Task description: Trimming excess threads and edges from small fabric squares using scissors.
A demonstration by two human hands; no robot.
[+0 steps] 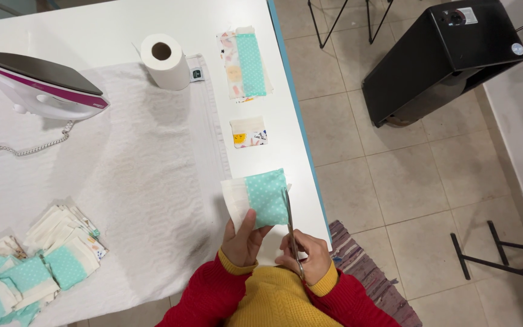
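Note:
My left hand (244,241) pinches a small fabric piece (260,198), teal with white dots on one half and cream on the other, holding it up over the table's near right corner. My right hand (305,257) grips a pair of scissors (289,225) whose blades point away from me along the teal half's right edge. Both sleeves are red with yellow cuffs.
A white padded mat (122,175) covers the table. On it sit a steam iron (43,85) at far left, a paper roll (164,60), and piles of several fabric pieces (31,266) at near left. Two more fabric pieces (244,63) (249,131) lie beside the table's right edge (298,109). A black box (443,54) stands on the tiled floor.

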